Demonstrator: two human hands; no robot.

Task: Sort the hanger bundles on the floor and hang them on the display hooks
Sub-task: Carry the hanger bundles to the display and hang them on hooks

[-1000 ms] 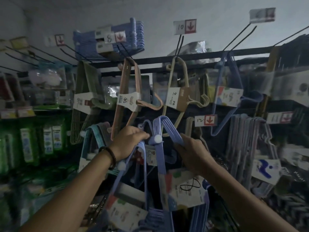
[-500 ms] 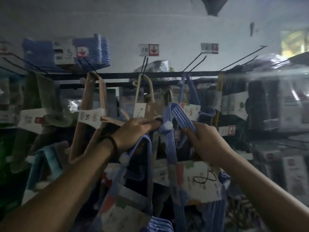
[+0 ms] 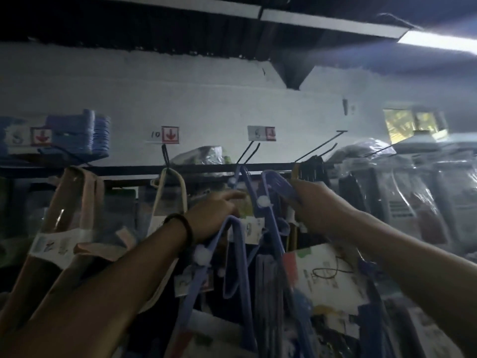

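Head view. Dim light, motion blur throughout.

Left hand (image 3: 214,215): raised in front of the rack, fingers curled over the top of blue bundle A (image 3: 233,254). Its loop and shafts hang below the palm. A white clip (image 3: 202,255) sits on A below the wrist. There is a dark wristband (image 3: 183,228) on the left wrist.

Right hand (image 3: 318,206): at about the same height, clamped on the hook end of blue bundle B (image 3: 275,184). B's top curve stands just under the rail (image 3: 129,169). It is near the wire hook (image 3: 247,153) below tag "6" (image 3: 260,133) but not over it. B has a second clip (image 3: 263,202) on its shaft and a paper label (image 3: 327,275) lower down.

The hands are apart, with B's shaft between them. Both bundles are in the air.

A blue hanger (image 3: 243,175) already hangs from the "6" hook. B partly overlaps it, and I cannot tell whether the two touch.

Other items:
- Tag "10" (image 3: 167,134), with a cream bundle (image 3: 173,197) hanging from the hook below it.
- A tan bundle (image 3: 77,202) on the rail at far left.
- A blue stack (image 3: 77,135) above the rail at upper left.
- A bare hook (image 3: 320,146) to the right of "6".
- Plastic-wrapped goods (image 3: 402,192) at right, with no detail legible.
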